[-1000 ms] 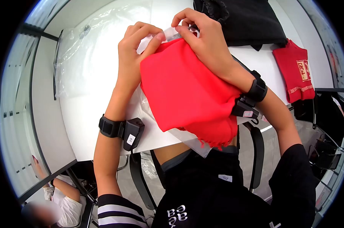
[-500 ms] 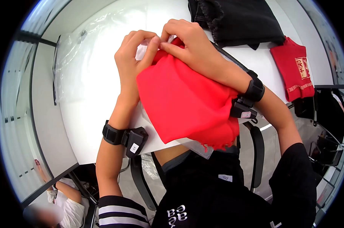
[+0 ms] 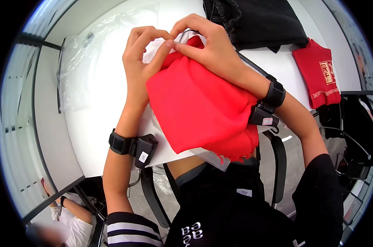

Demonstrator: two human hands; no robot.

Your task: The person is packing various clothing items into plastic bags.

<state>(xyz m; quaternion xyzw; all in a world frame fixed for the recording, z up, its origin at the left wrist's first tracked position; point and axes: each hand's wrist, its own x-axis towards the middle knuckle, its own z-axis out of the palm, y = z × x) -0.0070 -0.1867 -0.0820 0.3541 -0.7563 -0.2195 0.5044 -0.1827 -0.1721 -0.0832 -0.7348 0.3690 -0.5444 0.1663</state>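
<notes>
A bright red scarf [image 3: 194, 107] with a short fringe lies in a loose fold across the table's near edge. Clear film of a plastic bag [image 3: 220, 161] shows beneath its lower end and again around its top. My left hand [image 3: 143, 49] is closed in a pinch on the bag's upper edge, thumb against forefinger. Right beside it, my right hand [image 3: 209, 43] pinches the same edge, its fingertips meeting the left ones. The wrist and palm of my right hand partly cover the scarf. The exact spot between the fingertips is too small to make out clearly.
Folded black denim [image 3: 264, 24] with a frayed edge lies at the back right. Next to it is a folded dark red cloth [image 3: 318, 74] with gold lettering. A clear plastic sheet [image 3: 87, 61] spreads over the table's left side. Another person [image 3: 73, 218] sits at lower left.
Both hands have risen slightly away from me with the pinched edge. More of the dark red fold and clear film shows between them. The scarf has shifted slightly left.
</notes>
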